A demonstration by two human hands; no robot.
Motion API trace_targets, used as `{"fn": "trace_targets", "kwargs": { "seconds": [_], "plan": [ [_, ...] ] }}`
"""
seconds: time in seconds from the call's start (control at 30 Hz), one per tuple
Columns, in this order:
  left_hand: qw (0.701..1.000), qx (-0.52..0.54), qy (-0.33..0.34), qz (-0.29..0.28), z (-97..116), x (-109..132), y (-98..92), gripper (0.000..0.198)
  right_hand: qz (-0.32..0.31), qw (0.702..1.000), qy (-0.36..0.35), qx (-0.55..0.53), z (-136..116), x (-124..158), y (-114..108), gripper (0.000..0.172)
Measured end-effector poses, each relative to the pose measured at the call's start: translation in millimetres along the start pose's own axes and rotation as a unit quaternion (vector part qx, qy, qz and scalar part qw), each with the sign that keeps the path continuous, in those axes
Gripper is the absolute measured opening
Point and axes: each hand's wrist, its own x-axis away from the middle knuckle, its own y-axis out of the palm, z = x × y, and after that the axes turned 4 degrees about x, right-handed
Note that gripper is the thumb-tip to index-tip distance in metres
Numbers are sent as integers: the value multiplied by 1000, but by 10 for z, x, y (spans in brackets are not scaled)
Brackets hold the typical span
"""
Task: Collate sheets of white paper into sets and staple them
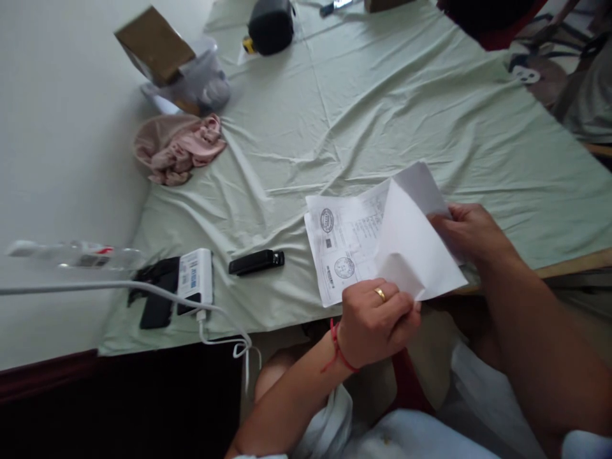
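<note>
Several white printed papers (356,220) with round and oval stamps lie at the table's near edge, the top sheet (411,239) lifted and folded over. My left hand (380,319), with a ring and a red string bracelet, is closed on the near corner of that folded sheet. At the far right of the papers, my right hand (473,233) grips their edge, its thumb on top and its other fingers partly hidden. A black stapler (257,262) rests on the cloth left of the papers, apart from both hands.
A pale green cloth (296,159) covers the table. To the left are a white power bank (196,274) with a cable, a dark phone (157,306) and a plastic bottle (90,255). Pink fabric (179,150), a cardboard box (155,44) and a black case (271,25) stand farther back.
</note>
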Motion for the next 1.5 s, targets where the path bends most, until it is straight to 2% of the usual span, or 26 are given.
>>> {"fn": "trace_targets", "kwargs": {
  "seconds": [0.13, 0.23, 0.33, 0.4, 0.47, 0.53, 0.63, 0.77, 0.83, 1.07, 1.27, 1.37, 1.5],
  "plan": [
    [998, -44, -6, 35, -118, 20, -86, 24, 5, 999, -34, 32, 78, -66, -15, 16],
    [990, -84, -61, 101, -271, 19, -215, 24, 1, 999, -24, 25, 58, -52, -24, 17],
    [956, -121, -192, 185, -537, 22, -368, 20, -2, 1000, -9, 1, -7, -6, -28, 13],
    [925, -98, -292, 223, -760, 34, -464, 18, 0, 1000, 3, -7, -47, 19, -32, 10],
    [908, -82, -352, 213, -977, 56, -540, 24, 1, 1000, 10, -8, -72, 34, -37, 9],
    [892, -110, -394, 191, -1152, 85, -583, 35, -1, 1000, 9, -7, -84, 42, -41, 9],
    [868, -152, -447, 153, -1301, 129, -583, 46, -6, 1000, 6, -10, -82, 42, -46, 9],
    [870, -177, -453, 82, -1350, 167, -531, 40, -5, 1000, 6, 4, -35, 12, -64, 10],
    [877, -184, -439, 69, -1332, 174, -497, 39, -9, 1000, -3, 6, 10, -21, -77, 10],
    [916, -207, -326, 109, -1090, 153, -268, 37, -17, 999, -26, -18, 105, -98, -93, 10],
    [917, -223, -316, 99, -1011, 158, -147, 24, -20, 999, -31, -9, 147, -122, -111, 13],
    [916, -204, -333, 86, -1035, 178, -148, 32, -20, 999, -39, 4, 158, -129, -121, 15],
    [910, -172, -364, 101, -1079, 188, -191, 57, -18, 999, -28, -2, 121, -105, -103, 10]
  ]
}}
